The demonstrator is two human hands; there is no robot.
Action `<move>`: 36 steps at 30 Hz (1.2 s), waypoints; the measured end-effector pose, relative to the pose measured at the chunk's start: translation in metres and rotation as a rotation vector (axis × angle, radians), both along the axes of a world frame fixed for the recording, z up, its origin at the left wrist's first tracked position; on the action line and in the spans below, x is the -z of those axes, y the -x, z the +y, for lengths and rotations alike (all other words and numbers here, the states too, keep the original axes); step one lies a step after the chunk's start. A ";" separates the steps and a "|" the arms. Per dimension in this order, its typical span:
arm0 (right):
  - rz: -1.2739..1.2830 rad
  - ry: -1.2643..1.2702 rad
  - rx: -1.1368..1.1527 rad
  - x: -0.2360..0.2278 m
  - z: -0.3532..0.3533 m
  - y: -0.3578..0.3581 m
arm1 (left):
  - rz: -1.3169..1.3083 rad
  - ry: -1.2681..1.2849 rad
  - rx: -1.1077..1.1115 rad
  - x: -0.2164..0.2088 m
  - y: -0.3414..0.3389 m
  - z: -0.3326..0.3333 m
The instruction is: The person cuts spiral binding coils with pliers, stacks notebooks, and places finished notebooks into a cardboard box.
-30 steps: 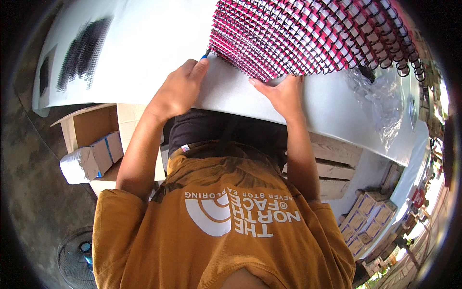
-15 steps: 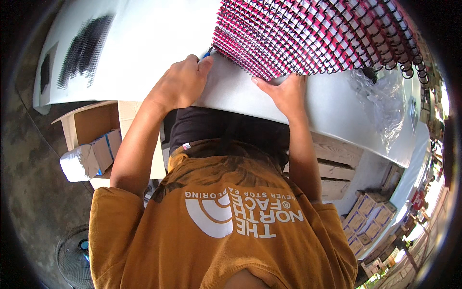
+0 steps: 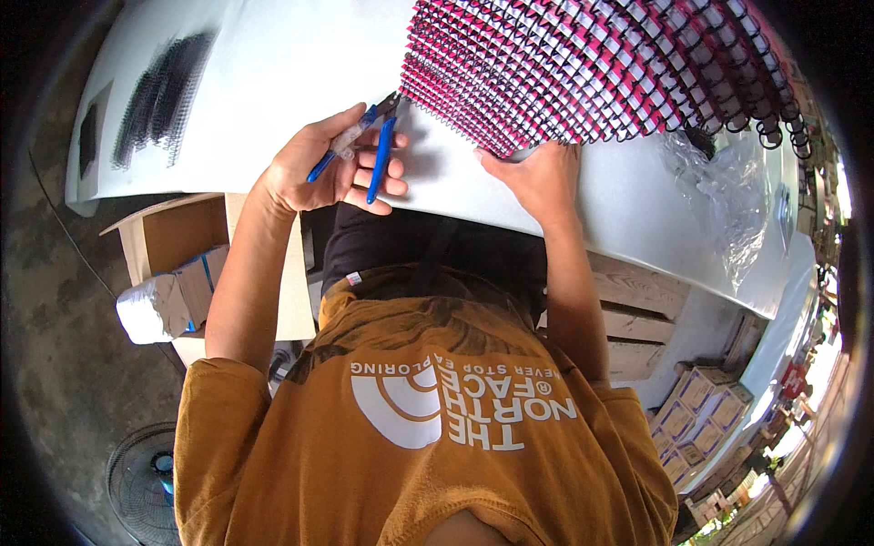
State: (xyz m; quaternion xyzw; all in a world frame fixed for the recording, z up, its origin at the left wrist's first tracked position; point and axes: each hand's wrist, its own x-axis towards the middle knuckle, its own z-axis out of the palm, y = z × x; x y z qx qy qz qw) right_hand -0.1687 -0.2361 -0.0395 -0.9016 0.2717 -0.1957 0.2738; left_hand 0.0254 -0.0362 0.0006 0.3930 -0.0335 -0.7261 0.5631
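Note:
My left hand [image 3: 305,159] holds blue-handled cutting pliers [image 3: 381,159] with the handles spread apart. A bit of clear wrap clings to one handle. The dark jaws are at the near left corner of a stack of coil-bound booklets [image 3: 546,73], pink and white with rows of black coils. My right hand [image 3: 546,187] grips the stack's near edge, thumb along it and the other fingers mostly hidden by the booklets.
The white table [image 3: 273,73] carries a pile of loose black coils [image 3: 164,100] at far left and crumpled clear plastic [image 3: 728,209] at right. Below are an open carton [image 3: 168,241], a fan [image 3: 141,478] and stacked boxes [image 3: 701,419].
My left hand has turned and its fingers have loosened, so the pliers' handles now show spread apart. My right hand and the stack stay nearly where they were.

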 end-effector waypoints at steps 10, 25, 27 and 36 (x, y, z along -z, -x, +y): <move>0.017 0.027 0.014 -0.002 0.001 0.001 | -1.701 -0.402 0.578 -0.045 0.030 -0.025; 0.063 -0.344 -0.141 -0.008 -0.042 0.016 | -2.367 -0.870 0.130 0.014 -0.104 0.036; 0.145 -0.208 -0.215 -0.002 -0.066 0.020 | -2.311 -0.914 -0.012 0.020 -0.132 0.040; 0.110 0.300 -0.232 0.051 -0.139 0.021 | -2.438 -0.581 -0.441 0.019 -0.125 0.026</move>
